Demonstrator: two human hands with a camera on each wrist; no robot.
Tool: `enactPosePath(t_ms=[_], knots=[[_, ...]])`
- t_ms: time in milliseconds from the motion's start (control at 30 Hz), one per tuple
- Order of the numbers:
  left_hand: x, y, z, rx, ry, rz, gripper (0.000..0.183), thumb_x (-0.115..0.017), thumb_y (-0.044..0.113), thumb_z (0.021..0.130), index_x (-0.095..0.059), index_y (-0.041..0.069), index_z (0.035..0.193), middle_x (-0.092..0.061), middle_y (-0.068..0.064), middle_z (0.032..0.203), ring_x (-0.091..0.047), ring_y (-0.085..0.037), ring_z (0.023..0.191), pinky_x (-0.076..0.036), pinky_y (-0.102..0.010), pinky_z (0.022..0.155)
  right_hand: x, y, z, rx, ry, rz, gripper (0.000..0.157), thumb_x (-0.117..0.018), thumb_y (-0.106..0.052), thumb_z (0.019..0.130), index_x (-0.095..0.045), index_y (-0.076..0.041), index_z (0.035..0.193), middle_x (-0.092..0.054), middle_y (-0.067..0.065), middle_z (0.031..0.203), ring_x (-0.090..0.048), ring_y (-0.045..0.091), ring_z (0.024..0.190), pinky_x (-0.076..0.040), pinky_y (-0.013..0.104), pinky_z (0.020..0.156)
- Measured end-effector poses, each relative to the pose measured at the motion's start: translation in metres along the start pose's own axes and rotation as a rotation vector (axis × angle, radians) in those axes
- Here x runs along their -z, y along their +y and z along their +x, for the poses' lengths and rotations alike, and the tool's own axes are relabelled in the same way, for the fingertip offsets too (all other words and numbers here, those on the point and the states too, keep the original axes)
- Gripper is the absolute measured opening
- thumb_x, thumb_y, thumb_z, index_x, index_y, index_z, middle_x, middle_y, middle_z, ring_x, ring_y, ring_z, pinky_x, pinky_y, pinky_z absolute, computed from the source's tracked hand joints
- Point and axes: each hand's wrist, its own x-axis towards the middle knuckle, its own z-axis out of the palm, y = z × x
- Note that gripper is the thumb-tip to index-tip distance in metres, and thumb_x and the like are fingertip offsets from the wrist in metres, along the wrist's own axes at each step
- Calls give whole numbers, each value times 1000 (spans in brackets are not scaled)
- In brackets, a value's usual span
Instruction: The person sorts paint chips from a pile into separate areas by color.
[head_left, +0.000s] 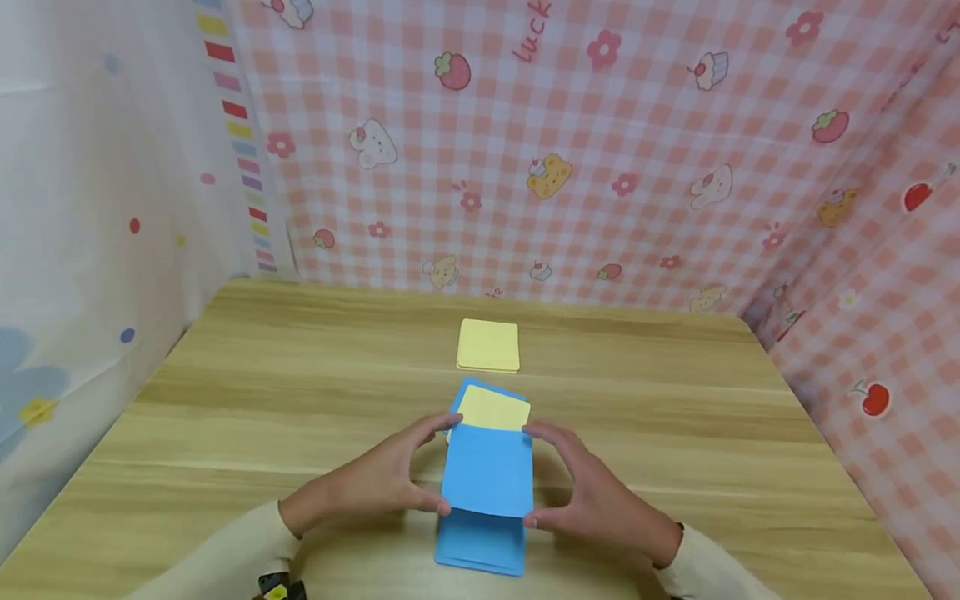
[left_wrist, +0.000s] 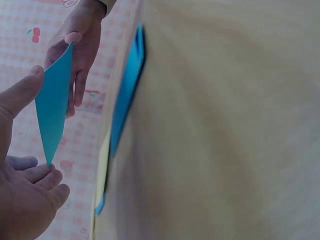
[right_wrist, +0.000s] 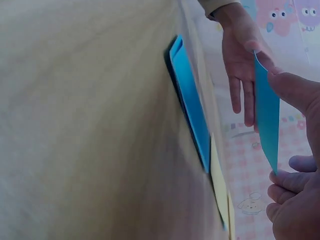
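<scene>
A square blue paper card (head_left: 489, 471) is raised off the table between both hands. My left hand (head_left: 382, 475) holds its left side, a fingertip at the far corner and the thumb at the near one. On the opposite side, my right hand (head_left: 592, 496) grips the two right corners likewise. Both wrist views show the lifted card (left_wrist: 54, 105) bowed slightly, apart from the tabletop. Below it lies a stack of blue cards (head_left: 480, 546), partly covered in the head view. Just beyond, a yellow card (head_left: 491, 408) lies over another blue piece (head_left: 467, 388), mostly hidden.
Farther back on the wooden table (head_left: 337, 350) lies a small stack of yellow cards (head_left: 488, 345). A pink checked cloth (head_left: 495, 208) hangs behind the table, and a white patterned cloth (head_left: 97, 150) borders the left side.
</scene>
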Motion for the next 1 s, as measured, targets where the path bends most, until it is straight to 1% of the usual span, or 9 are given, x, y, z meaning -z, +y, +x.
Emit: enactPosePath(t_ms=[167, 267, 367, 500, 667, 767, 900, 1000], knots=[[-9, -3, -5, 36, 1, 10, 103, -91, 34, 76, -32, 8, 156, -37, -6, 159, -33, -35, 147, -29, -59, 117, -3, -2, -9, -69, -24, 27, 98, -90, -39, 76, -35, -16, 154, -39, -1, 155, -37, 28, 143, -37, 63, 110], [-13, -2, -12, 55, 6, 30, 102, -90, 38, 76, -34, 6, 155, -39, -7, 159, -34, -33, 147, -29, -59, 117, -8, -4, -14, -79, -46, 22, 98, -88, -43, 77, -35, -15, 154, -38, -2, 155, -35, 25, 143, -37, 58, 112], [-16, -2, -18, 69, 3, 63, 102, -89, 44, 76, -35, 6, 155, -41, -7, 157, -35, -31, 146, -30, -59, 116, -13, -2, -18, -43, -77, -18, 96, -85, -48, 80, -35, -12, 154, -37, 0, 154, -35, 25, 141, -37, 52, 114], [-19, -2, -22, 63, -7, 110, 105, -88, 49, 75, -35, 5, 155, -42, -8, 155, -38, -29, 144, -31, -59, 115, -18, 0, -21, -23, -113, -62, 96, -82, -53, 80, -35, -12, 153, -36, -3, 152, -34, 22, 139, -36, 44, 116], [-22, -4, -24, 60, -10, 142, 108, -88, 50, 74, -35, -1, 153, -43, -13, 154, -39, -30, 143, -32, -57, 116, -21, 1, -20, -12, -137, -107, 96, -80, -58, 80, -35, -15, 153, -35, -8, 152, -33, 18, 138, -37, 42, 115], [-24, -6, -24, 45, -4, 165, 108, -89, 48, 73, -37, -5, 151, -44, -16, 152, -41, -33, 140, -33, -57, 115, -22, 1, -19, -3, -144, -122, 96, -80, -59, 79, -35, -16, 153, -35, -6, 152, -33, 19, 139, -37, 44, 116], [-26, -9, -25, 50, -22, 217, 107, -88, 52, 73, -38, -3, 150, -44, -14, 150, -40, -32, 139, -35, -55, 114, -23, 2, -20, -3, -169, -143, 95, -78, -60, 81, -35, -16, 153, -36, -4, 152, -34, 19, 139, -36, 43, 116], [-26, -11, -27, 59, -48, 262, 107, -87, 56, 73, -38, 1, 151, -44, -11, 151, -37, -29, 139, -36, -53, 114, -24, 3, -22, 36, -175, -167, 92, -79, -57, 81, -37, -15, 151, -38, -4, 151, -35, 19, 139, -37, 39, 115]])
